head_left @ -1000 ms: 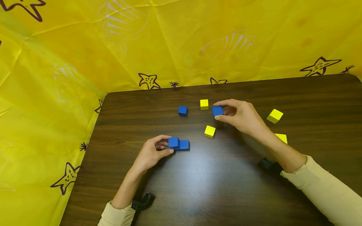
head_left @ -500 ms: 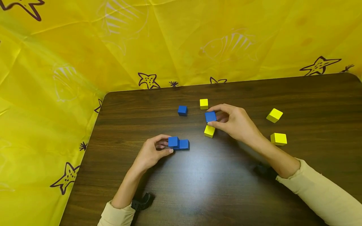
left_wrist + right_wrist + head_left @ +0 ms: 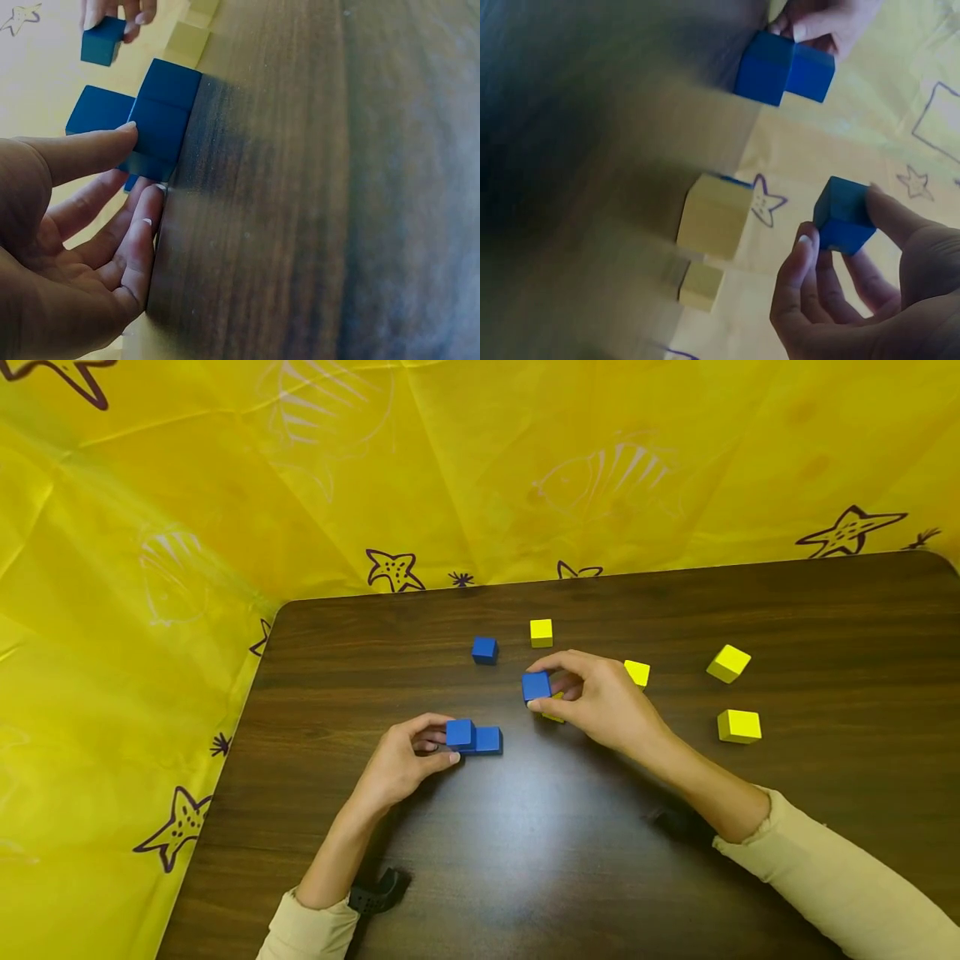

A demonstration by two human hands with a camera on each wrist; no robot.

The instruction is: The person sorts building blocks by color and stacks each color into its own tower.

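My left hand (image 3: pixel 401 760) steadies a small group of blue cubes, its thumb and fingers pinching the lower left cube (image 3: pixel 154 165). Beside that one sits another blue cube (image 3: pixel 489 740), and a third blue cube (image 3: pixel 460 733) rests on top of the left one. To the right, my right hand (image 3: pixel 600 697) pinches a separate blue cube (image 3: pixel 536 687) between thumb and fingertips. The right wrist view shows this held cube (image 3: pixel 844 216) raised off the table. Partly hidden behind the right fingers is a yellow cube (image 3: pixel 556 717).
A loose blue cube (image 3: pixel 484 650) and a yellow cube (image 3: pixel 541 633) stand toward the back of the dark wooden table (image 3: pixel 480 877). More yellow cubes lie at right: one (image 3: pixel 637 672) partly behind the right hand, another (image 3: pixel 728 663), and one (image 3: pixel 738 727) near the forearm. Yellow printed cloth (image 3: pixel 480 468) hangs behind.
My right hand has carried its blue cube left and nearer, toward the blue group. It now covers part of a yellow cube and uncovers others at right. The left hand stays in place.
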